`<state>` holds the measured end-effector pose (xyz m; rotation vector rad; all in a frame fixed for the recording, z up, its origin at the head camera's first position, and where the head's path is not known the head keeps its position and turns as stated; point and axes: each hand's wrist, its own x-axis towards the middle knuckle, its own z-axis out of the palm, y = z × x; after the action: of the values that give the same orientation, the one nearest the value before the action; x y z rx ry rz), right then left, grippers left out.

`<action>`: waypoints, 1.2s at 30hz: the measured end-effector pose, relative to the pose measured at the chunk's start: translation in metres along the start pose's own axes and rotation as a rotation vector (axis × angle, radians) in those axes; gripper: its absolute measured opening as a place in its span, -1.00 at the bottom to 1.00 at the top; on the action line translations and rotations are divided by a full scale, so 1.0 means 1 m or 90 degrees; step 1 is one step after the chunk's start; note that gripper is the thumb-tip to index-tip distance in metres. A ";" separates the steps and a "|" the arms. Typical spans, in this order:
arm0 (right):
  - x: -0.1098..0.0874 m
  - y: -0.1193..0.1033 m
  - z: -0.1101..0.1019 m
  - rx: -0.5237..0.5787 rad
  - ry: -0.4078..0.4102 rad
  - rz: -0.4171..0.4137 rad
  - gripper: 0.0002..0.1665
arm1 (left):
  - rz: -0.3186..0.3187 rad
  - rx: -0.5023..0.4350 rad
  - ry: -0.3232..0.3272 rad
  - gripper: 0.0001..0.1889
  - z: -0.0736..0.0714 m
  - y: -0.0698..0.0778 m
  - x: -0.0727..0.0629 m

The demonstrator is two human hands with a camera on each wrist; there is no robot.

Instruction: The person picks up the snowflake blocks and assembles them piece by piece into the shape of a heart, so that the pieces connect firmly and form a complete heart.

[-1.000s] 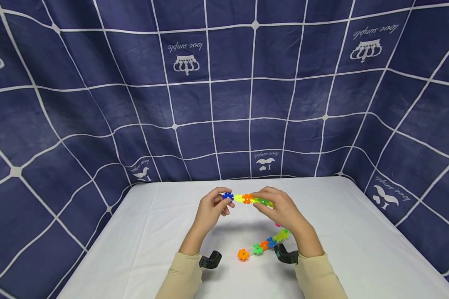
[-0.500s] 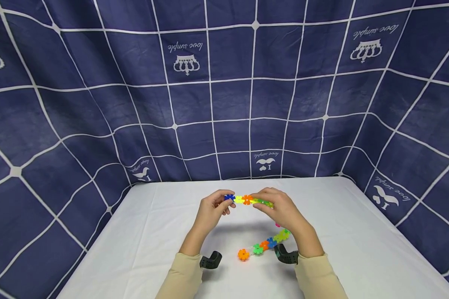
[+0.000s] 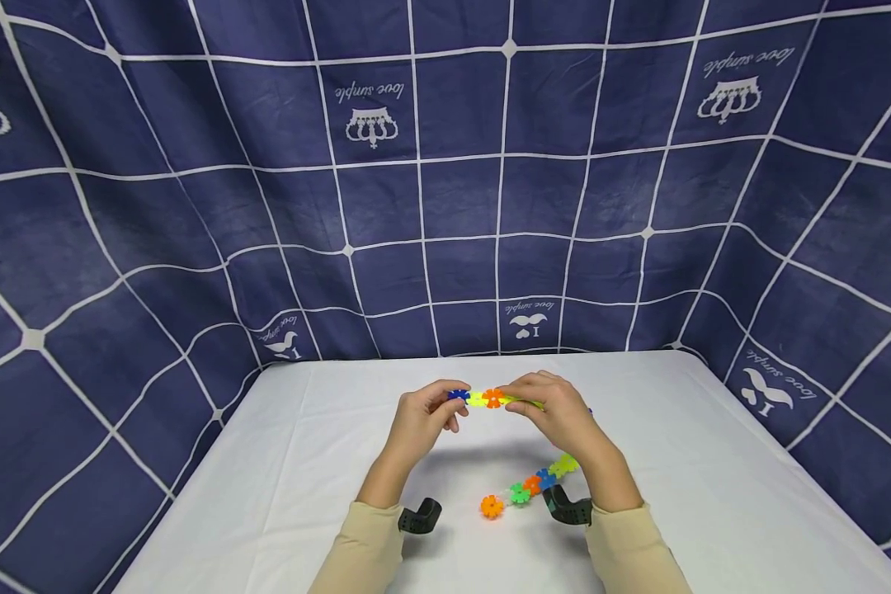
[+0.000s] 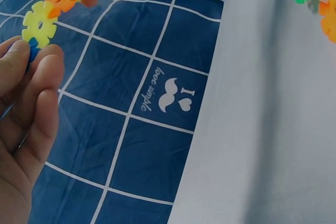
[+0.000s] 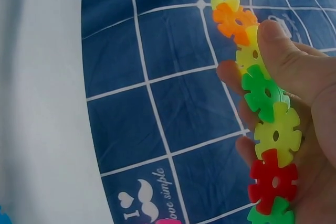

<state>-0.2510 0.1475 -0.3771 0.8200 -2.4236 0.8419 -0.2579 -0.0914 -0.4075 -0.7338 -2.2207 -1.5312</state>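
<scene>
A chain of slotted plastic snowflake discs is stretched between the two hands above the table. My left hand (image 3: pixel 416 421) pinches the blue disc (image 3: pixel 459 396) at its left end between thumb and fingers. Beside that come a yellow disc (image 4: pixel 40 23) and an orange disc (image 3: pixel 493 398). My right hand (image 3: pixel 557 412) grips the chain at another yellow disc, thumb on top and fingers behind. Past the thumb, a green disc (image 5: pixel 254 90), a further yellow one and a red disc (image 5: pixel 265 174) run along the palm. The fingers partly cover the chain.
A row of coloured discs, with an orange end disc (image 3: pixel 492 506), lies lower down by the right forearm, which hides whether it joins the held chain. White cloth (image 3: pixel 304 495) covers the table. A blue checked curtain (image 3: pixel 453 198) surrounds its back and sides.
The blue disc has turned from face-on to a flatter angle in my left fingers. The lower row has shifted slightly right, and its pink disc is now hidden in the head view.
</scene>
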 end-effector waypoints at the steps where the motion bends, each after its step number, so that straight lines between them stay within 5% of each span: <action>1: 0.000 0.000 0.000 0.002 0.001 0.000 -0.68 | 0.001 0.003 -0.001 -0.81 0.000 0.000 0.000; 29: -0.001 0.000 0.004 0.036 0.008 0.018 -0.71 | -0.034 0.006 -0.019 -0.79 0.001 -0.002 -0.001; 36: 0.000 0.000 0.007 0.040 0.006 0.012 -0.71 | -0.024 -0.025 -0.032 -0.80 -0.005 0.016 -0.003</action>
<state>-0.2521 0.1428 -0.3819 0.8154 -2.4114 0.9303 -0.2459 -0.0919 -0.3953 -0.7534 -2.2596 -1.5952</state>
